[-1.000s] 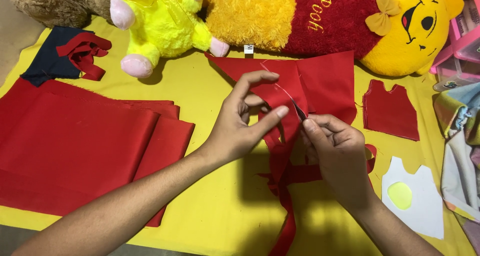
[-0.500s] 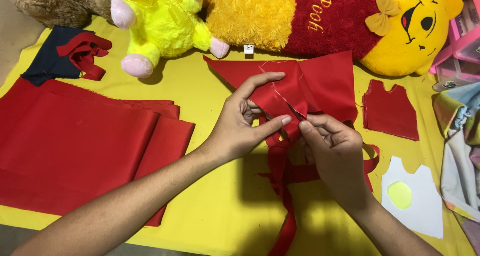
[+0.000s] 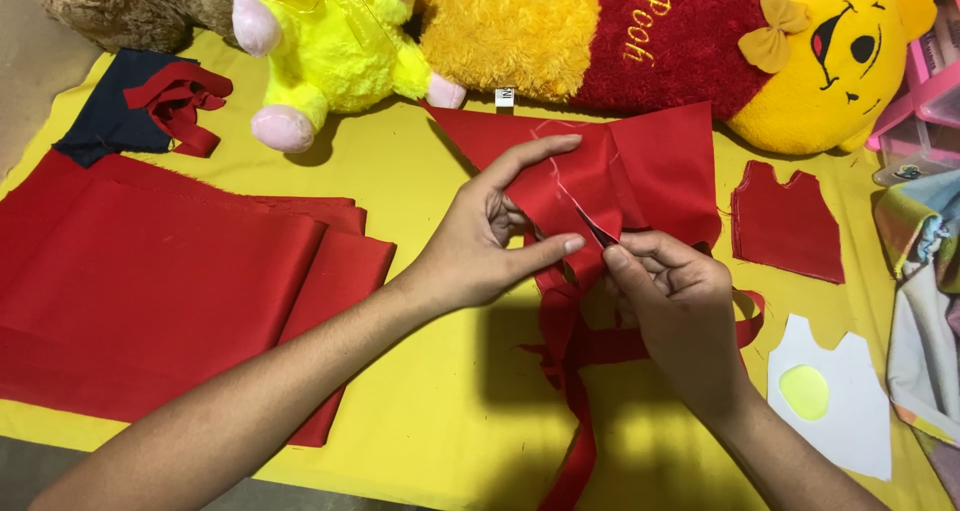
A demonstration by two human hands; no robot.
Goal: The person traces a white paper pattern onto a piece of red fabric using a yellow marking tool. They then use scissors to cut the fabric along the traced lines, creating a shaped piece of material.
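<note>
On the yellow cloth [image 3: 420, 411], near its far edge, the red fabric piece [image 3: 650, 166] keeps its place. The left hand [image 3: 480, 246] still pinches its fold; the right hand [image 3: 680, 311] has moved slightly closer, fingers clamped on the same fold.

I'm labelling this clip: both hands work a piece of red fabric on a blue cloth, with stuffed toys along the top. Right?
Not quite. The head view shows the cloth underneath is yellow, not blue. The rest stands: left hand and right hand work the red fabric, with stuffed toys along the top.
</note>
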